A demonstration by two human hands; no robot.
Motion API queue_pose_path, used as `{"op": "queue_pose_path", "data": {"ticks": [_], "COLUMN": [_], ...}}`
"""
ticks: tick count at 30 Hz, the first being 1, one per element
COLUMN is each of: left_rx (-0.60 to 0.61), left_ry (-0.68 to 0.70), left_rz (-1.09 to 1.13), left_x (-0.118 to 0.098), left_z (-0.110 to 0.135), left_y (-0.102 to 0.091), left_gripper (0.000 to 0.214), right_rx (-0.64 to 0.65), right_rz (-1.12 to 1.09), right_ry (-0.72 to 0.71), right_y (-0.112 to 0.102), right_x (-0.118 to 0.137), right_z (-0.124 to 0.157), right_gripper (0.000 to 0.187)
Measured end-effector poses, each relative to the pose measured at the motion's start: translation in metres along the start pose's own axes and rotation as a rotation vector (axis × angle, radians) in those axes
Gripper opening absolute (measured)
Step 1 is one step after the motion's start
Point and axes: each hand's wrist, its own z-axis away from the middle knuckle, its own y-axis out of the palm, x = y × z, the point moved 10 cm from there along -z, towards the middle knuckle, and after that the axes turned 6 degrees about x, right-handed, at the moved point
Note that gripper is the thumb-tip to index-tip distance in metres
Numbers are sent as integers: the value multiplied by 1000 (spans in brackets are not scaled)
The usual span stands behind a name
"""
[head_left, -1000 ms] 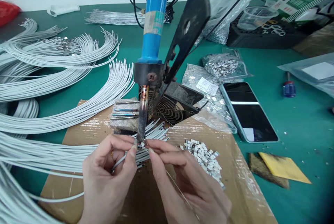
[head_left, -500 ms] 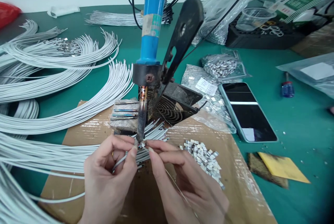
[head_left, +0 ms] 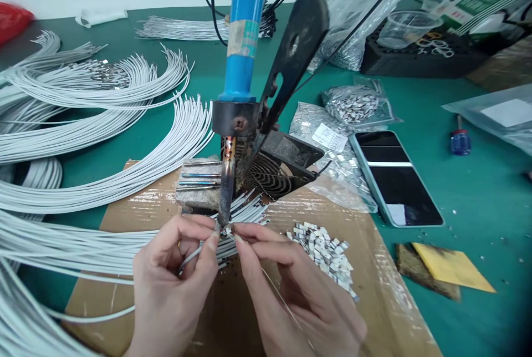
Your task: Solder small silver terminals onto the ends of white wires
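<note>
A blue-handled soldering iron (head_left: 243, 24) is clamped upright in a black holder (head_left: 235, 118), its tip pointing down between my fingertips. My left hand (head_left: 177, 274) pinches a white wire (head_left: 190, 257) close to the tip. On the other side, my right hand (head_left: 293, 285) is closed on a thin strand of solder wire (head_left: 286, 307) that trails down across the palm. A tiny whitish metal piece (head_left: 226, 231) sits at the tip between both hands; which fingers hold it is hard to tell. Beneath lie more white wire ends (head_left: 245, 213).
Small white parts (head_left: 324, 251) are heaped on the cardboard (head_left: 366, 268). Behind the iron is a black fan (head_left: 274, 168). Bundled white wires (head_left: 83, 190) fill the left. A phone (head_left: 397, 179), bagged parts (head_left: 355, 105), a yellow sponge (head_left: 453, 265) and a screwdriver (head_left: 460, 141) lie right.
</note>
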Motion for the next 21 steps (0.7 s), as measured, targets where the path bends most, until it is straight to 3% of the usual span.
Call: {"op": "queue_pose_path", "data": {"ticks": [7, 13, 21], "left_rx": [33, -69, 52], "left_ry": [44, -20, 76], "left_rz": [-32, 18, -59], "left_x": [0, 3, 1], "left_z": [-1, 4, -3], "left_y": [-2, -6, -6], "left_gripper": [14, 14, 16], "right_rx": [-11, -17, 3], "right_rz": [83, 45, 54], "right_ry": [-88, -88, -73], "right_y": [0, 1, 2], "right_x": [10, 10, 9], "right_z": [-1, 0, 0], "right_gripper": [17, 18, 18]}}
